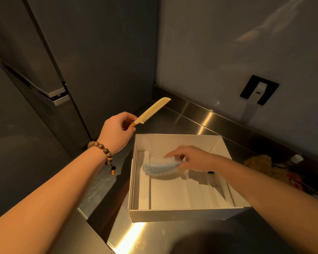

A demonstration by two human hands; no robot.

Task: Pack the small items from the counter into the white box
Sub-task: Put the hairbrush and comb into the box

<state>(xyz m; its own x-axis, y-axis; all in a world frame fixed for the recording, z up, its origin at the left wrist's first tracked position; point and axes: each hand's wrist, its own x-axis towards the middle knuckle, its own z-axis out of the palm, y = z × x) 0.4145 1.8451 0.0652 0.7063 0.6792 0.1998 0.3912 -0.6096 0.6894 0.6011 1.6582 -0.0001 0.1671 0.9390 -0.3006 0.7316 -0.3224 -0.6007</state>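
Observation:
An open white box (184, 214) with white inserts sits on the steel counter (187, 114). My left hand (116, 132), with a bead bracelet on the wrist, grips the handle of a cream comb (153, 110) in the air just left of the box's far corner. My right hand (191, 158) is inside the box and holds a pale blue brush (159, 167) low over the inserts; the brush is blurred.
Several small items (275, 167), a brownish lump among them, lie on the counter right of the box in shadow. A dark tall cabinet (62, 70) stands to the left. A wall socket with a white plug (259, 89) is at the back right.

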